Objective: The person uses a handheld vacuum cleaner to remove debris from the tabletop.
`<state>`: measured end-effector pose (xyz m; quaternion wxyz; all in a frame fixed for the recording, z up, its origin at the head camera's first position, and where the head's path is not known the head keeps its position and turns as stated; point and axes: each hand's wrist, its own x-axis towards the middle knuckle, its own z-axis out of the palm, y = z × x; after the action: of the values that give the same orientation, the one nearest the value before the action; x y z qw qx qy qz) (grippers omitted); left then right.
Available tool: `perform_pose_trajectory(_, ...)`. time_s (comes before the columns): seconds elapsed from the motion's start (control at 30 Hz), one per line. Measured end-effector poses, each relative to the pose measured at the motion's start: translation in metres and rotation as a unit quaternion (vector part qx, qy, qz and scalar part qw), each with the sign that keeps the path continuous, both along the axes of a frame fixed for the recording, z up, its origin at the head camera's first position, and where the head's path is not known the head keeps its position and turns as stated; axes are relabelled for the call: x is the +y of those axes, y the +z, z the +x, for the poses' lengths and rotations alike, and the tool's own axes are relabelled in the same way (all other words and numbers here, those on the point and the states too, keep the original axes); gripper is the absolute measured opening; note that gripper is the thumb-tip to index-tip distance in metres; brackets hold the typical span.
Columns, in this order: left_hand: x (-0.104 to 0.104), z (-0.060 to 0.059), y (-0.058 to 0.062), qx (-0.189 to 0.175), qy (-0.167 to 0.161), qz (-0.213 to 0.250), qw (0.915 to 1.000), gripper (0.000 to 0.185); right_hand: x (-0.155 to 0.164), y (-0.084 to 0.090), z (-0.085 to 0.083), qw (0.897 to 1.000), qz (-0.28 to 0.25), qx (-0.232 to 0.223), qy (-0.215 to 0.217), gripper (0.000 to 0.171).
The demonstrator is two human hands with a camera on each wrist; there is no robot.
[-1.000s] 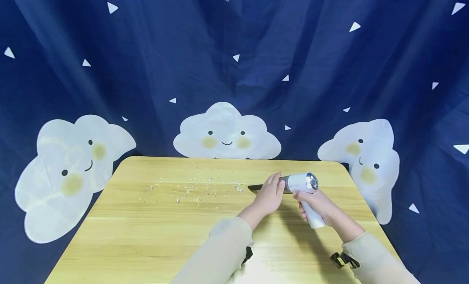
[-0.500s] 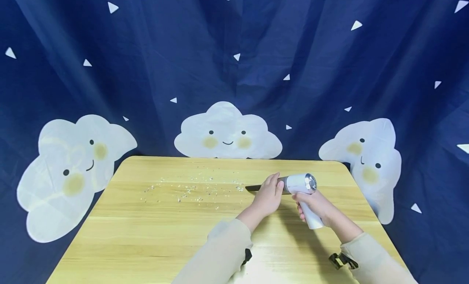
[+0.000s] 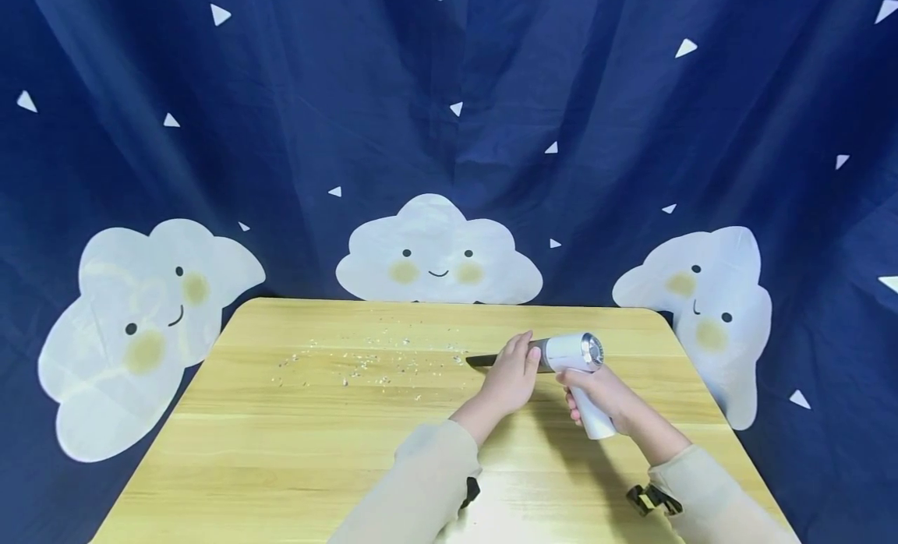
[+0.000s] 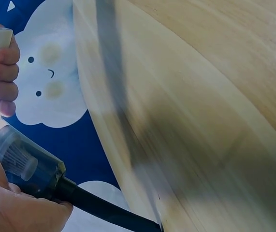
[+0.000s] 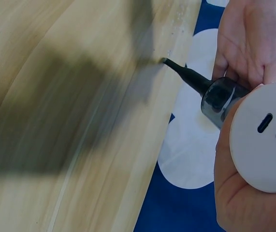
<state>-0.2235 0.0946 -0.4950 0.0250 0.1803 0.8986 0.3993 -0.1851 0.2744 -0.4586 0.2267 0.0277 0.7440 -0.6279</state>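
A white handheld vacuum cleaner [image 3: 565, 351] lies nearly level above the table, its dark nozzle [image 3: 481, 360] pointing left. My right hand [image 3: 605, 394] grips the handle, and its curled fingers [image 4: 2, 72] show in the left wrist view. Around the front part, at the clear dust cup [image 4: 29, 162], my left hand [image 3: 510, 374] holds the vacuum. Small pale and silvery crumbs [image 3: 365, 363] are scattered left of the nozzle, whose tip is close to the nearest ones. In the right wrist view, the round handle end [image 5: 256, 150] hides part of the right hand.
The wooden table [image 3: 295, 466] has rounded far corners. Behind it hangs a dark blue curtain [image 3: 295, 139] with white triangles and smiling clouds. Black straps [image 3: 654, 499] show at the sleeve cuffs.
The vacuum has shifted slightly left with both hands on it, its nozzle tip nearer the crumbs. The whole head view has also drifted a little.
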Motion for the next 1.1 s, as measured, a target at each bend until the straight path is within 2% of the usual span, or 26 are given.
perform_pose_trajectory(0.33, -0.003, 0.0, -0.001, -0.01, 0.004, -0.005, 0.9999, 0.058, -0.004, -0.002, -0.002, 1.0, -0.001, -0.008, -0.001, 0.019)
perform_pose_trajectory(0.53, -0.007, -0.003, -0.003, -0.002, 0.006, -0.006, 1.0, 0.059, -0.008, -0.006, -0.005, 1.0, -0.001, -0.014, -0.011, 0.022)
perform_pose_trajectory(0.77, -0.012, -0.003, -0.001, -0.007, 0.004, 0.001, 1.0, 0.06, -0.013, -0.008, -0.007, 1.0, -0.001, -0.014, -0.02, 0.022)
perform_pose_trajectory(1.1, -0.009, -0.001, -0.001, -0.011, 0.0, 0.01, 0.9999, 0.059, -0.011, 0.001, 0.0, 1.0, 0.005, -0.01, -0.016, 0.021)
